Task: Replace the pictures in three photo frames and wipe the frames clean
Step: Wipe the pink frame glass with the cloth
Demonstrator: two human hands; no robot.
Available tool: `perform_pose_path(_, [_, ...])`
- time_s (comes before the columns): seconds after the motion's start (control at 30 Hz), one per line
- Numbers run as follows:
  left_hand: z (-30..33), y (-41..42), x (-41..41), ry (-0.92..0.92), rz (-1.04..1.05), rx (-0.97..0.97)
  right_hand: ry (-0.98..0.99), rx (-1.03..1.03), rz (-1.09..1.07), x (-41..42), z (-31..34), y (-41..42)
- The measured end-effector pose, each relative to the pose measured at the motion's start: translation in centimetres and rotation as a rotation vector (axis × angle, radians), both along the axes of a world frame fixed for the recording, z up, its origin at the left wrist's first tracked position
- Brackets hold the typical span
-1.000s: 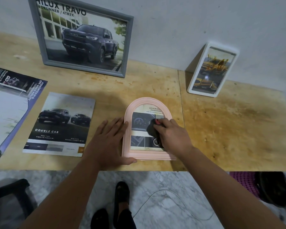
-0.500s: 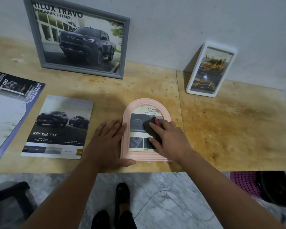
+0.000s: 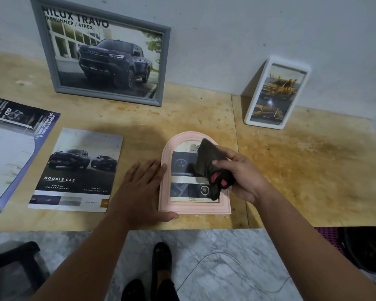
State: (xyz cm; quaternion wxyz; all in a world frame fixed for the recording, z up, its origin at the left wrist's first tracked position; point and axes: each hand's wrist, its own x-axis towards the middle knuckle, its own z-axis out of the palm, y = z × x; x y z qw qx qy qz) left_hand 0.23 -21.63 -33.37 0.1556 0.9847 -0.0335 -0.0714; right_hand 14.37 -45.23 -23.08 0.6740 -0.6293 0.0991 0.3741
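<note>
A pink arched photo frame (image 3: 167,200) lies flat near the front edge of the wooden table (image 3: 313,170), with a car brochure picture in it. My left hand (image 3: 141,190) rests flat on the table, fingers spread, pressing against the frame's left side. Above the right half of the frame, my right hand (image 3: 241,172) grips a dark cloth with red marks (image 3: 211,168), lifted off the glass. A grey frame (image 3: 109,55) with a pickup picture leans on the wall at the back left. A white frame (image 3: 276,94) with yellow vehicles leans at the back right.
A loose "Double Cab" brochure page (image 3: 76,170) lies left of my left hand. Further left lies a larger open brochure (image 3: 11,148). Below the table edge are a marble floor, my feet, a thin cable (image 3: 237,268), a black chair (image 3: 13,261) and dark items at the right.
My right hand was rubbing the cloth flat on the pink frame's glass; now it has raised the cloth off the glass and turned palm-up. My left hand stays in place.
</note>
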Motion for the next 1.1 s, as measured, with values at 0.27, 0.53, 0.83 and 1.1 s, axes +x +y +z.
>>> perform_pose_path(0.27, [0.0, 0.0, 0.0, 0.005, 0.001, 0.006, 0.439, 0.194, -0.287, -1.4, 0.0, -0.1])
perform_pose_path(0.53, [-0.1, 0.0, 0.1, 0.0, -0.004, 0.0, 0.621, 0.443, -0.333, -2.1, -1.0, -1.0])
perform_pose_path(0.83, [-0.2, 0.1, 0.0, 0.004, -0.002, -0.005, 0.264, 0.242, -0.308, -1.1, -0.5, -0.1])
perform_pose_path(1.1, [-0.3, 0.1, 0.0, -0.009, -0.006, 0.002, -1.154, -0.98, 0.537, 1.2, -7.0, 1.3])
